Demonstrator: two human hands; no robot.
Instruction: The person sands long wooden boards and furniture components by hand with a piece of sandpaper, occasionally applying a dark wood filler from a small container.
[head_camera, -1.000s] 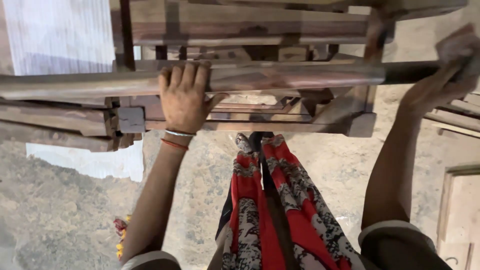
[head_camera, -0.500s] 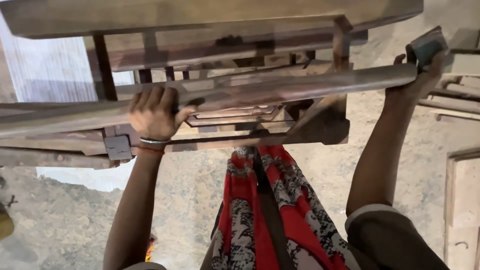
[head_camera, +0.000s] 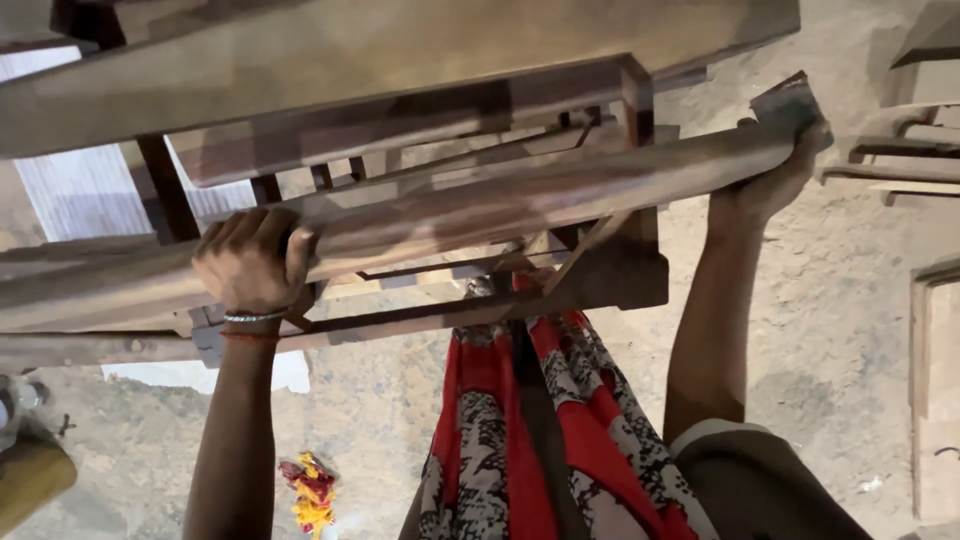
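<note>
Wooden rail (head_camera: 520, 205) looks stiff and heavy; left hand (head_camera: 250, 262) wraps it mid-length, right hand (head_camera: 775, 180) presses a sanding block (head_camera: 790, 105) against its end.

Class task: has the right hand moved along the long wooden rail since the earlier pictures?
Cannot tell: the right hand grips the rail end throughout; the camera itself shifted.

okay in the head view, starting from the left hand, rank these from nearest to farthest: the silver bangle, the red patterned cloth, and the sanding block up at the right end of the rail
1. The silver bangle: on the wrist right below the left hand.
2. The red patterned cloth: lower centre, hanging under the wooden frame.
3. The sanding block: upper right, at the far end of the long wooden rail, under the right hand.
</note>
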